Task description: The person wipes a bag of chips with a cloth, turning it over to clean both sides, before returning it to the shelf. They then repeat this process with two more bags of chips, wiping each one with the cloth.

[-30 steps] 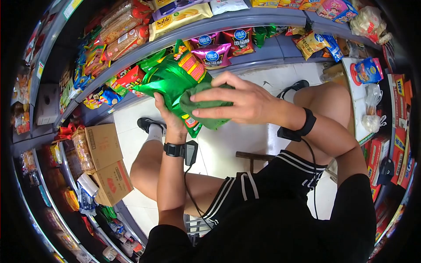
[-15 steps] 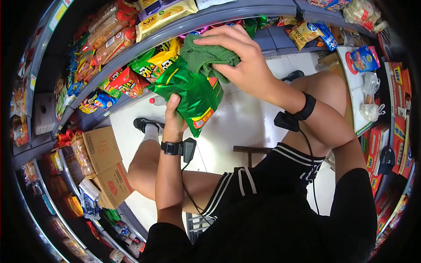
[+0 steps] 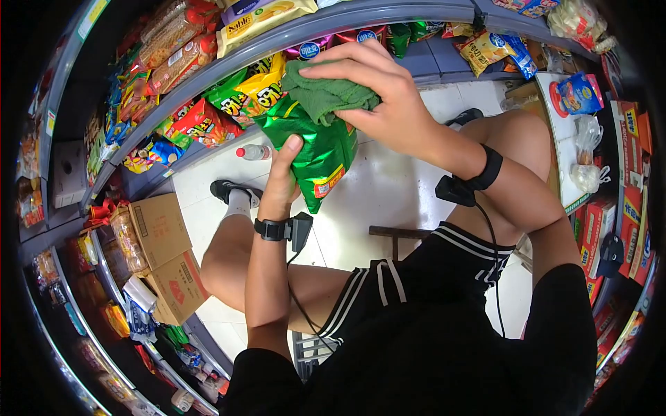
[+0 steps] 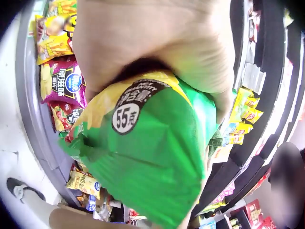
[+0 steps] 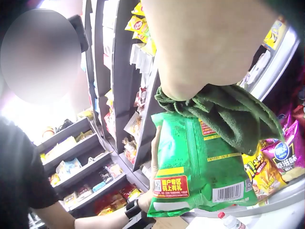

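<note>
My left hand point(image 3: 286, 172) grips a shiny green snack bag point(image 3: 318, 149) from below, thumb up along its left edge. The same bag fills the left wrist view point(image 4: 152, 162) and hangs upright in the right wrist view point(image 5: 200, 167). My right hand point(image 3: 378, 93) clutches a crumpled green cloth point(image 3: 326, 93) and presses it on the bag's top end; the cloth point(image 5: 233, 112) drapes over that edge. Both hands are raised in front of the low shelf of snack bags point(image 3: 229, 97).
Grey shelves point(image 3: 388, 14) packed with snack packets curve around me. A plastic bottle point(image 3: 253, 152) lies on the white floor under the shelf. Cardboard boxes point(image 3: 166, 256) sit at my left, red cartons point(image 3: 610, 236) at my right. My knees are bent over a stool.
The right hand slid the cloth from the bag's middle up to its top end. The left hand turned the bag more upright and brought it closer to the shelf.
</note>
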{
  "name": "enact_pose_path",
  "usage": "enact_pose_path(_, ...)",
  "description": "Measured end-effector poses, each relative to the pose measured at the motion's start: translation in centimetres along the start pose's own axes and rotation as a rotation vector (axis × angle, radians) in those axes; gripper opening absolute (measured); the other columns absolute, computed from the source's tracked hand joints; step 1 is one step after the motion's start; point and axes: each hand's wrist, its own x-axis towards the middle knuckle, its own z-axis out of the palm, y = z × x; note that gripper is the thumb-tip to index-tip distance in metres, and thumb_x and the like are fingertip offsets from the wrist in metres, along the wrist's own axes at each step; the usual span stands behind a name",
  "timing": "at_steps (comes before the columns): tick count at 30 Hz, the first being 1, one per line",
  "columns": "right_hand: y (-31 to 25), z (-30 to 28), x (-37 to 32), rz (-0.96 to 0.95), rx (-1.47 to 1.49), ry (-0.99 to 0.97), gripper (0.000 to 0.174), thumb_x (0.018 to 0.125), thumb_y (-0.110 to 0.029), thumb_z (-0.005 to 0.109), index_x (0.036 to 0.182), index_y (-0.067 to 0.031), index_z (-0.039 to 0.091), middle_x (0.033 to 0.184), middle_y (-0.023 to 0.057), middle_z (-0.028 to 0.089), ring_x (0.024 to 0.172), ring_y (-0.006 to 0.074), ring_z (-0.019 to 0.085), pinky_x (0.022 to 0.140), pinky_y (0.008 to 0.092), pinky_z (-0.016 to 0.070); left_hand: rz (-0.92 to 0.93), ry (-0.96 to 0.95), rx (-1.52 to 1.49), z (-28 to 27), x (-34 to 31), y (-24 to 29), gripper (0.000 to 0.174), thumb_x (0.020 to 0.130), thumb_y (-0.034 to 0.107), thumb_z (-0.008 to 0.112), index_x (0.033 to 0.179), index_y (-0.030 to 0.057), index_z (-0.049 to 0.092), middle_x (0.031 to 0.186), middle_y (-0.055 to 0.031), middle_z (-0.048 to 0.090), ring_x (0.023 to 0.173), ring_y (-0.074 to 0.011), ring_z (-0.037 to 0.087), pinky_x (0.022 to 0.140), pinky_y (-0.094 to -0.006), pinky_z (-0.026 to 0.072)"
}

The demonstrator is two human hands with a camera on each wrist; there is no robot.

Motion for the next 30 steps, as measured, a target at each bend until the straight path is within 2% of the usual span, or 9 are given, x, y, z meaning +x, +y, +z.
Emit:
enact_pose_path(10, -0.9, 0.9, -0.3, -0.258, -0.004, -0.113, 0.057, 0.078, -0.005, 0.095, 0.133, -0.0167, 0.085, 0.142, 0.0025, 0.076, 0.117, 0.0315, 0.063, 0.103, 0.0424, 0.0592, 0.012, 0.031, -0.165, 0.2, 0.8, -1.1, 0.063, 0.120, 0.039, 0.059, 0.171, 0.0057, 0.042, 0.157, -0.0168, 0.065, 0.135, -0.0277, 0.074, 0.111, -0.0471, 0.0657)
enact_pose_path(12, -0.8, 0.7, -0.5, -0.267, -0.008, -0.140, 0.055, 0.080, -0.005, 0.094, 0.132, -0.0161, 0.084, 0.141, 0.0022, 0.076, 0.117, 0.0318, 0.064, 0.102, 0.0419, 0.0605, 0.012, 0.058, -0.078, 0.3, 0.9, -1.2, 0.076, 0.121, 0.062, 0.045, 0.173, 0.0062, 0.045, 0.167, -0.0195, 0.061, 0.146, -0.0348, 0.068, 0.122, -0.0534, 0.0589)
enact_pose_path(13, -0.7, 0.7, -0.6, -0.267, -0.008, -0.140, 0.055, 0.080, -0.005, 0.094, 0.132, -0.0161, 0.084, 0.141, 0.0022, 0.076, 0.117, 0.0318, 0.064, 0.102, 0.0419, 0.0605, 0.012, 0.057, -0.078, 0.4, 0.8, -1.4, 0.076, 0.121, 0.062, 0.045, 0.173, 0.0062, 0.045, 0.167, -0.0195, 0.061, 0.146, -0.0348, 0.068, 0.122, -0.0534, 0.0589)
enact_pose_path(15, -0.4, 0.8, -1.1, -0.309, 0.025, -0.194, 0.055, 0.081, -0.001, 0.091, 0.133, -0.0171, 0.086, 0.143, 0.0034, 0.077, 0.114, 0.0313, 0.063, 0.099, 0.0425, 0.0597, 0.011, 0.130, -0.230, 2.0, 0.8, -0.4, 0.065, 0.123, 0.055, 0.050, 0.166, 0.0068, 0.050, 0.153, -0.0148, 0.068, 0.133, -0.0254, 0.075, 0.108, -0.0439, 0.0668)
enact_pose_path(16, -0.4, 0.9, -1.4, -0.310, 0.024, -0.194, 0.055, 0.081, -0.001, 0.091, 0.133, -0.0171, 0.086, 0.143, 0.0034, 0.077, 0.114, 0.0313, 0.063, 0.099, 0.0425, 0.0597, 0.012, 0.129, -0.230, 1.5, 0.9, -0.4, 0.065, 0.123, 0.055, 0.050, 0.166, 0.0068, 0.050, 0.153, -0.0148, 0.068, 0.133, -0.0254, 0.075, 0.108, -0.0439, 0.0668)
enact_pose_path(18, -0.8, 1.1, -2.0, -0.352, -0.062, -0.400, 0.056, 0.079, -0.001, 0.090, 0.133, -0.0170, 0.086, 0.146, 0.0026, 0.076, 0.115, 0.0316, 0.063, 0.100, 0.0428, 0.0617, -0.060, 0.043, -0.268, 0.3, 1.2, 0.0, 0.071, 0.122, 0.066, 0.044, 0.163, 0.0082, 0.054, 0.151, -0.0137, 0.069, 0.133, -0.0254, 0.075, 0.108, -0.0435, 0.0666)
enact_pose_path(24, -1.0, 1.7, -1.4, -0.222, -0.115, -0.256, 0.060, 0.076, 0.002, 0.088, 0.133, -0.0157, 0.085, 0.143, 0.0025, 0.076, 0.116, 0.0318, 0.063, 0.101, 0.0421, 0.0609, -0.023, 0.132, -0.223, 2.6, 1.1, 0.2, 0.088, 0.117, 0.080, 0.033, 0.168, 0.0108, 0.048, 0.158, -0.0169, 0.065, 0.140, -0.0301, 0.071, 0.112, -0.0479, 0.0653)
enact_pose_path(27, -0.8, 1.6, -0.9, -0.190, -0.124, -0.174, 0.061, 0.075, 0.004, 0.088, 0.132, -0.0146, 0.084, 0.142, 0.0030, 0.076, 0.116, 0.0319, 0.063, 0.100, 0.0415, 0.0601, -0.006, 0.097, 0.055, 1.8, 1.6, -0.7, 0.103, 0.109, 0.091, 0.020, 0.181, 0.0172, 0.032, 0.174, -0.0171, 0.053, 0.155, -0.0360, 0.061, 0.126, -0.0579, 0.0548)
enact_pose_path(30, -0.6, 1.7, -0.6, -0.158, -0.096, -0.168, 0.063, 0.073, 0.004, 0.089, 0.132, -0.0136, 0.084, 0.142, 0.0027, 0.075, 0.118, 0.0316, 0.063, 0.101, 0.0412, 0.0596, -0.023, 0.156, 0.010, 2.7, 1.3, -0.4, 0.105, 0.108, 0.092, 0.021, 0.181, 0.0173, 0.032, 0.174, -0.0169, 0.053, 0.154, -0.0357, 0.061, 0.125, -0.0575, 0.0563)
